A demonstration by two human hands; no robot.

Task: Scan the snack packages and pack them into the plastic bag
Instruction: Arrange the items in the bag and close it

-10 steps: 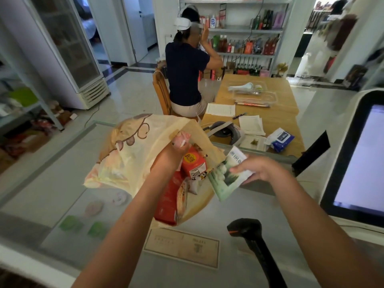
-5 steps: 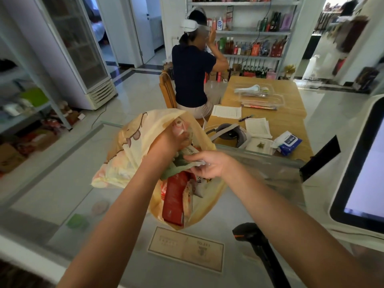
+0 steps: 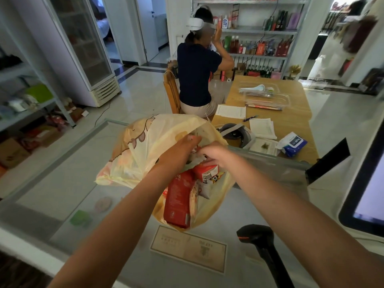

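A yellow cartoon-print plastic bag (image 3: 145, 146) lies open on the glass counter (image 3: 62, 183). My left hand (image 3: 178, 151) grips the bag's upper rim and holds the mouth open. My right hand (image 3: 215, 153) is inside the mouth with fingers curled on a pale green-white snack packet (image 3: 195, 158), which is mostly hidden. In the bag lie a tall red packet (image 3: 178, 201), a red-orange box with a barcode (image 3: 207, 172) and a white packet (image 3: 202, 191).
A black handheld scanner (image 3: 257, 235) stands at the front right of the counter. A checkout screen (image 3: 369, 183) fills the right edge. A paper card (image 3: 188, 248) lies under the glass. Beyond the counter a person (image 3: 195, 75) sits at a wooden table (image 3: 291, 121).
My right hand carried the green-white packet from beside the bag into its mouth. My left hand kept hold of the rim. The camera moved closer.
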